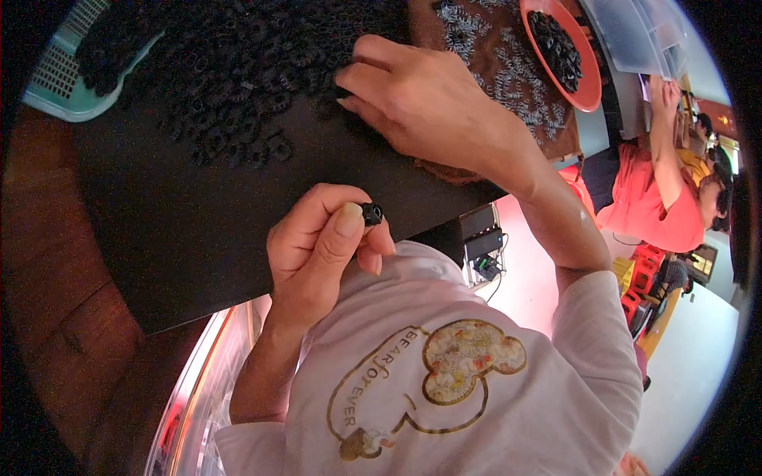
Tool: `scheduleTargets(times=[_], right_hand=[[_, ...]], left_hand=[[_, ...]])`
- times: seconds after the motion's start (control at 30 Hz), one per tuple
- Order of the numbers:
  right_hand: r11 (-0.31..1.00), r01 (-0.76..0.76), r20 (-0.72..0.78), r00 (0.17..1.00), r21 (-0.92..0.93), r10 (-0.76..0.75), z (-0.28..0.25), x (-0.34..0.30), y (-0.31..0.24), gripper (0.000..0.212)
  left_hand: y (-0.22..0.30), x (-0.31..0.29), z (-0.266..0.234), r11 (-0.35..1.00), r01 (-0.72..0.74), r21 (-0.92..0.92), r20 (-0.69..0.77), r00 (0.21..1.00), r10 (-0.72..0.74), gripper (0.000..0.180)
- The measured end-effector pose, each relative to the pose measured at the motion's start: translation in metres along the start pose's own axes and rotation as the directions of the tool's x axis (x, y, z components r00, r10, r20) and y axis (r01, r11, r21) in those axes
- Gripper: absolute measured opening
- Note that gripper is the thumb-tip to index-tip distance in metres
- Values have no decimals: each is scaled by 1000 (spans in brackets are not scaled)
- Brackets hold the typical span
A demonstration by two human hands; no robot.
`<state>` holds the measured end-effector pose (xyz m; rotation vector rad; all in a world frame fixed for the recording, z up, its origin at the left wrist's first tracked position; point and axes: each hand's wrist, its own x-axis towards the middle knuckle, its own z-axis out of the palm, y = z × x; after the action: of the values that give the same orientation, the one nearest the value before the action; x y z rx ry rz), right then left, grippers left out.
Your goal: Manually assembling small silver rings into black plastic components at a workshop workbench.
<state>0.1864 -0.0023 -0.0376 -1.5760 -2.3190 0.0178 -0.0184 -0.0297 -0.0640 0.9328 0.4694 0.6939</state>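
Near the table's front edge, my left hand pinches a small black plastic piece with a hole in its end between thumb and forefinger. Farther forward, my right hand reaches over the right side of a wide pile of small black ring-like pieces. Its fingers are curled and pressed together at the pile. Whatever lies between those fingertips is hidden by the hand and the dark pieces. Right of that hand, many small silvery springs are strewn on a brown cloth.
A teal perforated basket stands at far left, with black pieces in it. At far right an orange-red bowl holds black parts, beside a clear plastic bin. Another person in red works farther right. The dark table ends before me.
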Motion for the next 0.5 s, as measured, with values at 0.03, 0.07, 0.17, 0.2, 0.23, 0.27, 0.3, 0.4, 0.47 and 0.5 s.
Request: scheduleTargets(times=[0.03,0.07,0.17,0.2,0.23,0.27,0.3,0.4,0.47,0.5], right_hand=[[1000,1,1,1000,1,-1,0,-1,0,9],[1000,-2,19,1000,0,2,-1,-3,1,9],[1000,-5,21,1000,-3,5,2,-6,4,9],[1000,-7,4,1000,-6,7,2,-6,5,10],[1000,-7,4,1000,-7,7,-1,-6,4,10],[1000,-18,11,1000,-2,18,-4,-6,1,10],[1000,-29,18,999,4,29,-7,-6,-1,10],[999,-5,25,1000,-31,6,-2,0,2,10],[999,1,16,1000,-44,-1,-3,5,1,10],[998,9,9,1000,-57,-8,-4,7,1,10]], left_hand=[[0,0,0,1000,0,-6,-1,1000,0,22],[0,0,-1,1000,0,-7,-1,1000,0,22],[1,0,-1,1000,10,-2,-2,1000,-10,22],[1,0,-1,1000,0,-2,5,1000,0,22],[1,1,-1,1000,-10,-2,12,1000,10,22],[2,0,-1,1000,-10,-2,11,1000,10,22],[2,-1,-1,1000,-6,2,6,1000,6,22],[5,-1,0,1000,2,0,0,1000,-2,22],[9,0,1,1000,6,-6,-2,1000,-6,22],[11,0,1,1000,13,-9,-4,1000,-13,22]])
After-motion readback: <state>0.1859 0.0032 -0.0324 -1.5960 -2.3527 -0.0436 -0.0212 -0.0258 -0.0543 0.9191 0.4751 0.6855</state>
